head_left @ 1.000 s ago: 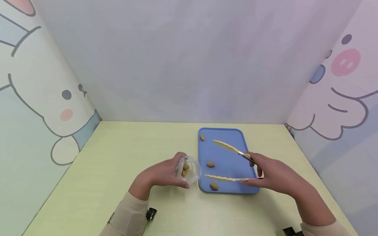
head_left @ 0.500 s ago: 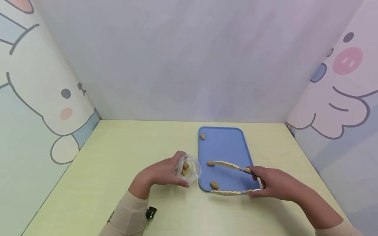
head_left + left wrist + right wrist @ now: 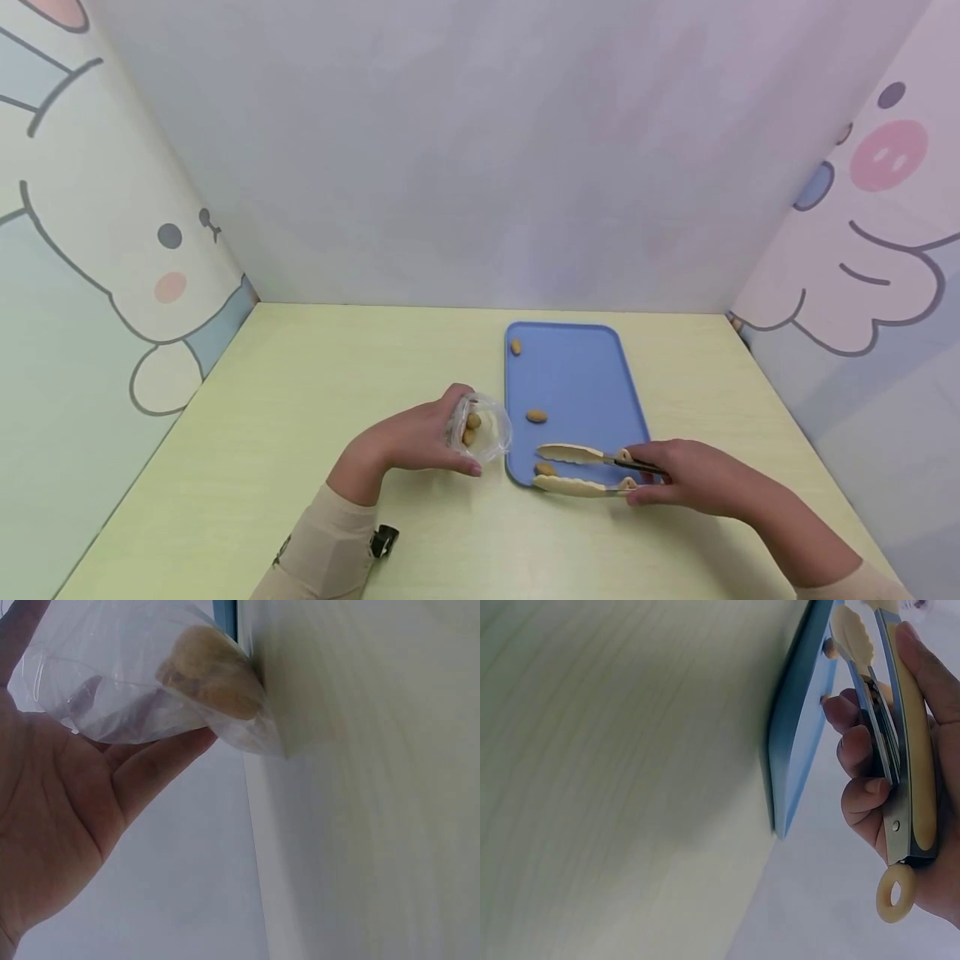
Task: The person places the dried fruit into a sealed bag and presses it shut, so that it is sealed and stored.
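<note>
Progress: the handling of the brown pieces is being judged as only part done. At least two pieces (image 3: pixel 470 429) are being held inside a clear plastic bag (image 3: pixel 492 433); the full count is being obscured by folds and clumping. Three more are being borne by a blue tray (image 3: pixel 577 367): a far piece (image 3: pixel 516 347) near the far left corner, a middle piece (image 3: pixel 536 416) toward the left side, and a near piece (image 3: pixel 545 469) by the near edge. Those three are being reckoned as outstanding, none being visibly lifted.

Hands: the bag is being gripped, mouth open, by the left hand (image 3: pixel 423 433), just left of the tray. A pair of tongs (image 3: pixel 572 453) is being held in the right hand (image 3: pixel 705 477), its tips being kept moderately parted, with the near piece being bracketed between them; whether it is being touched cannot be told.

Appearance: the pieces are being seen as oval, tan-brown and nut-like. The bag is being shown as thin, crinkled and see-through, its contents being gathered low, close to the pale tabletop (image 3: pixel 352 358). Cream, wavy-edged tips, metal arms and a cream end ring (image 3: pixel 883 897) are being displayed by the tongs.
</note>
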The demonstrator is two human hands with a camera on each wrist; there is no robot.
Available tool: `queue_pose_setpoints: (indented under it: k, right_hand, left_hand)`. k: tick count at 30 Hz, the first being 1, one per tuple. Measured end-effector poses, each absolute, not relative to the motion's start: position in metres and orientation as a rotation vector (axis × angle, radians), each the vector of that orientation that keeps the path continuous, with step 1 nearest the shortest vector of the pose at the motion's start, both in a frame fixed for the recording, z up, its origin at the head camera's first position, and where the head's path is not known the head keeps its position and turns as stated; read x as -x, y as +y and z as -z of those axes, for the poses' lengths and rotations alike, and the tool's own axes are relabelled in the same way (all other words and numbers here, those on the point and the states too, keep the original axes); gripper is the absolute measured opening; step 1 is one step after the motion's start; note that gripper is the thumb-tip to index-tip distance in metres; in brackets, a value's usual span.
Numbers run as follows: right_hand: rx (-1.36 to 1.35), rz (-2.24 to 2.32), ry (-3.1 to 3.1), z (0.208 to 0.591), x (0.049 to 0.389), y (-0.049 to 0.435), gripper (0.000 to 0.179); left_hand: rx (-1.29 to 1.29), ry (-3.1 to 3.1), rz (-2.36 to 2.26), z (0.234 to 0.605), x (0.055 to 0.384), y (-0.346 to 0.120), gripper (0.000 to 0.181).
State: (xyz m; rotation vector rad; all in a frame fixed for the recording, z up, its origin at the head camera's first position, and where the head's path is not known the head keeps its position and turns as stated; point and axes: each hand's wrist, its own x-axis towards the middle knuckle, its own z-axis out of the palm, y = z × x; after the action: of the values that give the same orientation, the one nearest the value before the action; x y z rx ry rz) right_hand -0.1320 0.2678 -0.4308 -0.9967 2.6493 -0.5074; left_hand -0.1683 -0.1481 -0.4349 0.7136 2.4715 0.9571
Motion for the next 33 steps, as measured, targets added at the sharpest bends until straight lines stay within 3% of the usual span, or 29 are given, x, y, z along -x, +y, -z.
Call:
queue_pose_setpoints:
  k: [19, 33]
  right_hand:
    - [0.941, 0.696, 2.489, 0.4302, 0.1261, 0.2652, 0.008]
    - [0.985, 0.496, 2.763, 0.4273, 0.1269, 0.2677, 0.018]
  left_hand:
    - [-0.705, 2.454, -0.968, 0.4349, 0.1687, -0.1484, 0.096]
    - [-0.709, 2.46, -0.963, 0.4346, 0.1687, -0.1481, 0.096]
